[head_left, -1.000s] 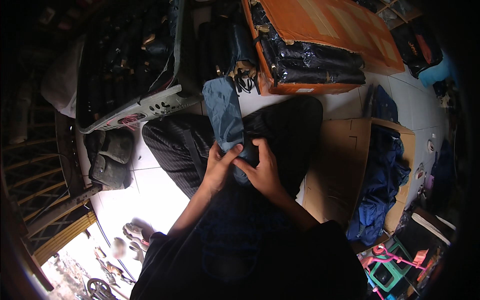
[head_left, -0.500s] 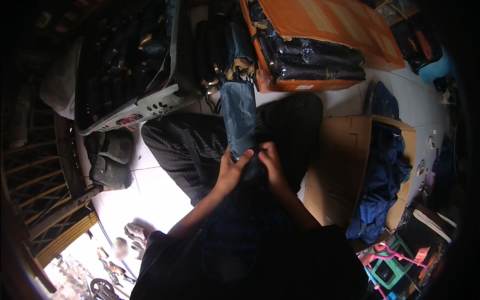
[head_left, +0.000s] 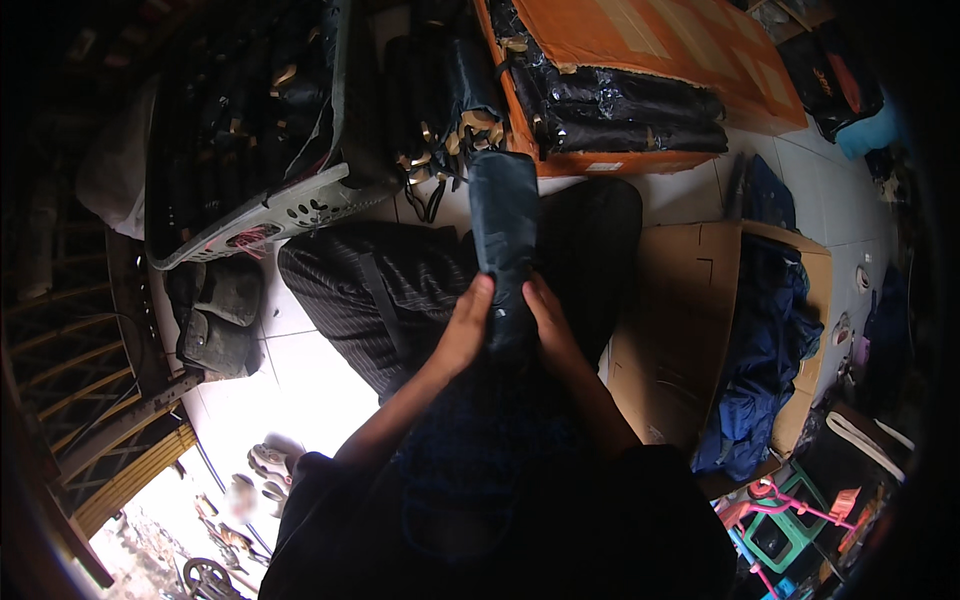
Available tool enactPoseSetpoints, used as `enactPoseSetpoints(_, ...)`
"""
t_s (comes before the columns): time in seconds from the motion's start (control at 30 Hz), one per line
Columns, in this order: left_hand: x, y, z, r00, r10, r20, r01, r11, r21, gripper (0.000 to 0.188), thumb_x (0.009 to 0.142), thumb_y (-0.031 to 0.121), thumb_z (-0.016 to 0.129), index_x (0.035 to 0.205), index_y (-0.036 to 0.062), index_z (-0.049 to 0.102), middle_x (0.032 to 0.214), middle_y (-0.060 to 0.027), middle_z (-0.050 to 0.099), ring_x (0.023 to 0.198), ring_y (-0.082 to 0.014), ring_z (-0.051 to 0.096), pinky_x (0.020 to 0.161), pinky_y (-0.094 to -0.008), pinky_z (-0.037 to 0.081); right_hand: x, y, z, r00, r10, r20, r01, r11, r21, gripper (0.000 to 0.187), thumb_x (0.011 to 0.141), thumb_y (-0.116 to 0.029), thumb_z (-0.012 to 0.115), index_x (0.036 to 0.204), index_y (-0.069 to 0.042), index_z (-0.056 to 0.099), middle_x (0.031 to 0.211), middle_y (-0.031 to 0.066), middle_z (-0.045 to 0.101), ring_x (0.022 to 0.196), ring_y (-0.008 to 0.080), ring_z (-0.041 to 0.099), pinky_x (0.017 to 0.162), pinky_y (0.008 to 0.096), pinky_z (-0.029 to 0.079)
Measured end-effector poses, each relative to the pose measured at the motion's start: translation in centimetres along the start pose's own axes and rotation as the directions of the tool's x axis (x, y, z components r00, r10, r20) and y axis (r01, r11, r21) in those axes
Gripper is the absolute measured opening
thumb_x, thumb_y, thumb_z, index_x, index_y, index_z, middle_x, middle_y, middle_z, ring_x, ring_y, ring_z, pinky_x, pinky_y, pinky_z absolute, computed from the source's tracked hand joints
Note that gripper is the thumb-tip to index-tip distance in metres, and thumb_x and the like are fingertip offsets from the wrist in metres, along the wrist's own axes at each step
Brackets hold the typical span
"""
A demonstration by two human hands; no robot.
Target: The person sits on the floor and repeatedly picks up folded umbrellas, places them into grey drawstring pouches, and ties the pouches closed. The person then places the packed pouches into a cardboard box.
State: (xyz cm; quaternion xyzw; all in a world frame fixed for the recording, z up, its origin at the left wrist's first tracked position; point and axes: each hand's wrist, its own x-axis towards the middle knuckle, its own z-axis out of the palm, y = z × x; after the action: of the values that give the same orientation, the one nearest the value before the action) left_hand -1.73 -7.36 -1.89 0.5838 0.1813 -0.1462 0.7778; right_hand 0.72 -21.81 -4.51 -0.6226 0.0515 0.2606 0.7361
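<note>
A dark blue folded umbrella in its sleeve [head_left: 504, 215] stands nearly upright over my lap. My left hand [head_left: 464, 325] grips its lower left side and my right hand [head_left: 547, 322] grips its lower right side, fingers wrapped around it. My legs in dark striped trousers [head_left: 375, 285] lie under the hands. Just beyond the umbrella's top lies a bundle of black folded umbrellas with tan handles [head_left: 448, 95].
An orange cardboard box [head_left: 640, 40] with black wrapped items stands at the back. A grey perforated basket [head_left: 290, 205] holds dark items at left. An open brown carton [head_left: 690, 330] with blue fabric [head_left: 760, 360] sits at right. Slippers [head_left: 215, 315] lie on white tiles.
The umbrella has swung from leaning left to nearly upright and moved right. Both hands slid down to its lower end and closed tighter around it.
</note>
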Motion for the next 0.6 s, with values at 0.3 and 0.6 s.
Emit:
enactPoseSetpoints(0.3,-0.1,-0.1,-0.9,0.759,0.651,-0.002,-0.570,0.665,0.483,0.025,0.081,-0.006,0.061,0.106,0.0004,0.061,0.103,-0.0135,0.061,0.094,-0.0248,0.062,0.083,-0.0307,0.048,-0.3,-0.3,0.2,0.993,0.114,-0.019,-0.100,0.928,0.360,0.043,0.100,-0.032,0.039,0.131,-0.003,0.044,0.120,0.0109,0.054,0.109,0.0173,0.053,0.094,0.0294,0.041)
enactPoseSetpoints(0.6,-0.5,0.3,-2.6,0.873,0.463,0.154,-0.480,0.755,0.447,0.015,0.079,-0.010,0.061,0.090,-0.0012,0.059,0.095,-0.0106,0.058,0.090,-0.0216,0.059,0.082,-0.0312,0.046,-0.2,0.8,0.3,0.956,0.269,0.120,-0.293,0.823,0.487,0.043,0.098,-0.040,0.041,0.123,-0.006,0.045,0.097,0.0141,0.058,0.073,0.0247,0.064,0.054,0.0344,0.055)
